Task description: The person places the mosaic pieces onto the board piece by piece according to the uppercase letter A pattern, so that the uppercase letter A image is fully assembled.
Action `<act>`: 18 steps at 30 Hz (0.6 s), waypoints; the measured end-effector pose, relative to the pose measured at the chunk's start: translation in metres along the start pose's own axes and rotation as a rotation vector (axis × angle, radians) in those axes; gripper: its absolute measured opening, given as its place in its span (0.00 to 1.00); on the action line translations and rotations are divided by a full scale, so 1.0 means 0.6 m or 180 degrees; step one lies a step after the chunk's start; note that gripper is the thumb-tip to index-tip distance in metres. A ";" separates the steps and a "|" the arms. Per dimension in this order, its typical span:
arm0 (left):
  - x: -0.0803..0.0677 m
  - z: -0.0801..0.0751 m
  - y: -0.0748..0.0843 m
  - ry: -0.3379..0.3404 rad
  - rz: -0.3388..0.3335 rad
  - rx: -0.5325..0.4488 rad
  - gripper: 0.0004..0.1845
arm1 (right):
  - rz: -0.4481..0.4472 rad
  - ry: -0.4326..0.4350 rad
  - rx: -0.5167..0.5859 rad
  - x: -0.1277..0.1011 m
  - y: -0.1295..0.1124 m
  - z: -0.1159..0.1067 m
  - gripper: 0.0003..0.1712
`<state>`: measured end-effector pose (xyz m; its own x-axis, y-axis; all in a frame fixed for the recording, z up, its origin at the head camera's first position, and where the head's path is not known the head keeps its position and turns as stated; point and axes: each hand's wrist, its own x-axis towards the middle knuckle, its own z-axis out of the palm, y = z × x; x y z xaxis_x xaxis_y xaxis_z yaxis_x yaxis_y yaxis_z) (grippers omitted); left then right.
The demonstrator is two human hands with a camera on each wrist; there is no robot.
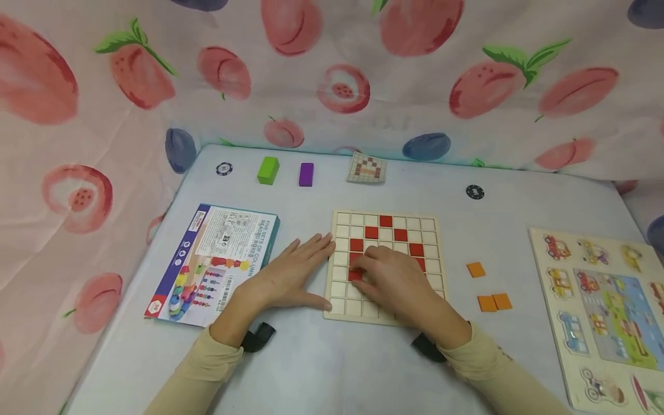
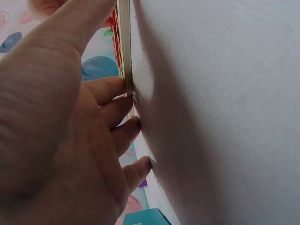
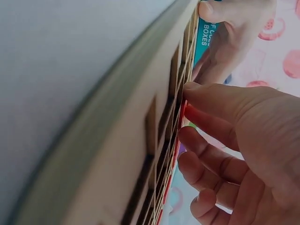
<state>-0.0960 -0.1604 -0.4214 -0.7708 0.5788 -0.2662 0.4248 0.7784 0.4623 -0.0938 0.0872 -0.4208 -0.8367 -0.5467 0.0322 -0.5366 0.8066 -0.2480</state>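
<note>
A wooden grid board lies flat on the white table, with several red square tiles set in its cells. My left hand rests at the board's left edge, fingers spread and fingertips touching the side, as the left wrist view also shows. Over the middle of the board, my right hand has thumb and index finger on either side of a red tile in a left-hand cell, pinching it. Its other fingers are loosely bent. That hand and forearm cover part of the lower right cells.
Orange tiles lie right of the board, near a wooden vehicle puzzle. On the left is a boxed toy. Behind stand a green block, a purple block, a pattern card and two round chips.
</note>
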 end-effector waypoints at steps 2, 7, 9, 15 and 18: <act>0.001 0.001 0.000 -0.0009 0.0003 0.0014 0.63 | 0.0012 0.0000 0.0009 -0.002 0.002 -0.001 0.16; 0.002 0.001 -0.001 -0.0010 -0.0008 -0.0006 0.64 | 0.0055 -0.0043 0.0028 -0.011 0.011 -0.005 0.17; 0.002 0.002 0.000 -0.0008 -0.0007 -0.0025 0.64 | 0.0091 -0.0034 0.0048 -0.021 0.020 -0.008 0.17; 0.002 0.002 0.001 -0.0018 -0.0006 -0.0019 0.64 | 0.0408 0.0084 0.0194 -0.071 0.075 -0.027 0.14; 0.000 0.001 0.000 -0.0011 -0.0013 -0.0011 0.65 | 0.0574 0.0140 0.0228 -0.101 0.112 -0.040 0.15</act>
<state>-0.0958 -0.1603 -0.4218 -0.7709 0.5763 -0.2711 0.4199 0.7800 0.4640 -0.0820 0.1799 -0.4161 -0.9234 -0.3831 0.0230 -0.3697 0.8717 -0.3217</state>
